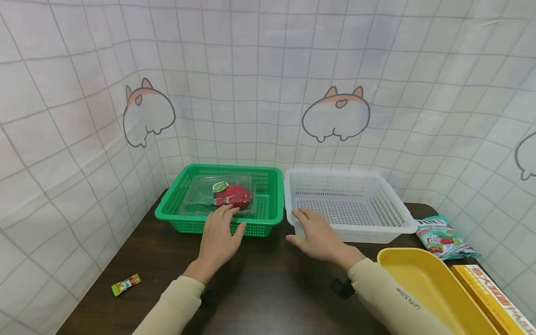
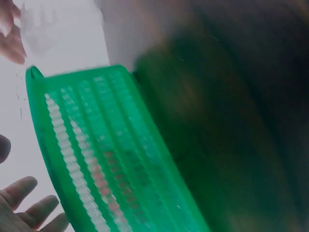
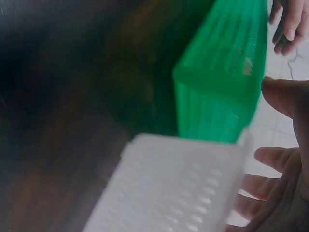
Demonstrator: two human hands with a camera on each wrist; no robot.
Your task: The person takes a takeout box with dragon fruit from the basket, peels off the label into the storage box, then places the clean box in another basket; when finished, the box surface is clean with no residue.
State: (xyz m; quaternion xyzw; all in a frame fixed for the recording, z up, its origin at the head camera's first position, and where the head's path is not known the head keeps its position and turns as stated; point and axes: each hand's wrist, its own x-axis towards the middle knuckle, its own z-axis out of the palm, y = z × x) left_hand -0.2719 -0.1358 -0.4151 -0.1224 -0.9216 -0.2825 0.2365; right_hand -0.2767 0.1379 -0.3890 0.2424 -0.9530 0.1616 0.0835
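Observation:
My left hand [image 1: 219, 237] hovers at the near rim of the green basket [image 1: 169, 214], fingers extended and thumb apart. Inside that basket lies a clear plastic box [image 1: 198, 193] with a red, fruit-like thing [image 1: 240, 196] and a round green-and-white label. At the near left corner of the white basket [image 1: 393, 229] is my right hand [image 1: 316, 235], its fingers spread and palm downward. Neither hand grips anything. In the left wrist view the left fingertips [image 2: 41, 208] show beside the green basket's rim; the right thumb [image 3: 282, 94] appears close to the green basket in the right wrist view.
The two baskets stand side by side against a grid-patterned cloth backdrop. At the right are a yellow tray [image 1: 412, 279], a teal snack bag [image 1: 445, 237] and a long yellow-and-white box [image 1: 494, 298]. A small wrapped sweet [image 1: 126, 284] lies on the dark table [image 1: 268, 293] at the left.

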